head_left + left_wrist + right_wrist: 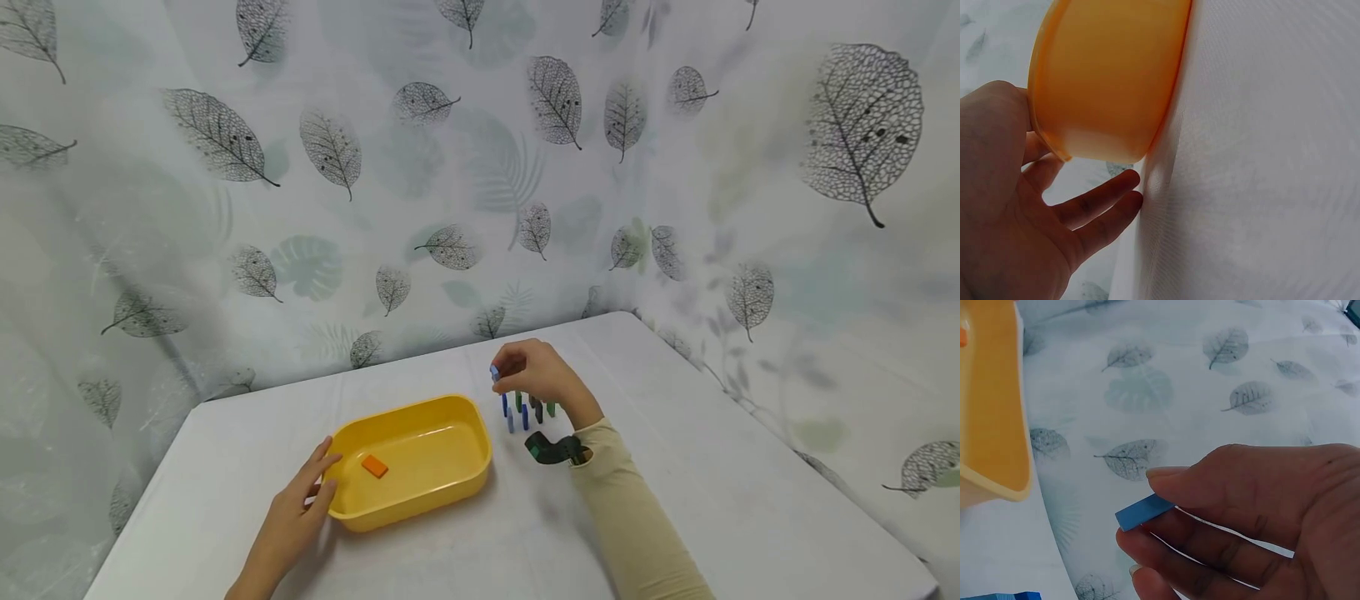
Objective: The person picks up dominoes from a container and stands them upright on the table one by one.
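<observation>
My right hand (pixel 536 371) pinches a small flat blue block (pixel 1144 512) between thumb and fingers, above the table. Under and beside that hand, several small blocks (pixel 525 417) in blue, green and dark colours stand on edge, some partly hidden by it. A yellow plastic basin (pixel 408 508) sits to their left, with one orange block (pixel 375 466) lying flat inside. At the basin's left end is my left hand (pixel 296 508), its thumb and some fingers touching the rim. In the left wrist view two other fingers (pixel 1100 215) stretch out loosely below the basin's end.
A white cloth covers the table (pixel 712 442). Leaf-patterned curtains (pixel 420 192) hang behind it and along both sides. A dark green strap (pixel 555 450) is worn at the right wrist, by the beige sleeve (pixel 637 517).
</observation>
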The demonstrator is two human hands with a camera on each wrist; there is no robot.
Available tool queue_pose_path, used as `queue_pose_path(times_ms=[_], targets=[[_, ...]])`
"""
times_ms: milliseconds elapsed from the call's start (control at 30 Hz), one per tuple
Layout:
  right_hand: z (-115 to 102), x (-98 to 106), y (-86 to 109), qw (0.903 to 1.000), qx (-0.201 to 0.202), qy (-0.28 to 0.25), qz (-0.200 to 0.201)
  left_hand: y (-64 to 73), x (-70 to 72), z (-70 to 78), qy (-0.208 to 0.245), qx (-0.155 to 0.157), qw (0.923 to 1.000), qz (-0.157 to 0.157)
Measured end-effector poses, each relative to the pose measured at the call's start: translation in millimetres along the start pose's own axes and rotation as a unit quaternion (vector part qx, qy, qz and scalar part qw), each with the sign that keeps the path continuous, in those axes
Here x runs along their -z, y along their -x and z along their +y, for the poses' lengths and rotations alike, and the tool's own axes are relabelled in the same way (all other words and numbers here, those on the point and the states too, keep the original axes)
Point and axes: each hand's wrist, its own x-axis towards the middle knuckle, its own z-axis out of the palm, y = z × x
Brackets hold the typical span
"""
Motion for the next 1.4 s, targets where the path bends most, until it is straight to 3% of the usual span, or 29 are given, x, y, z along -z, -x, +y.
queue_pose_path(times_ms=[667, 1400], targets=[[34, 24, 5.4, 0.9980, -0.049, 0.017, 0.037, 0.3, -0.1, 2.3, 0.000, 0.006, 1.0000, -0.003], [74, 48, 14.3, 0.9942, -0.088, 0.002, 0.061, 0.3, -0.2, -0.3, 0.000, 0.012, 0.9999, -0.005]])
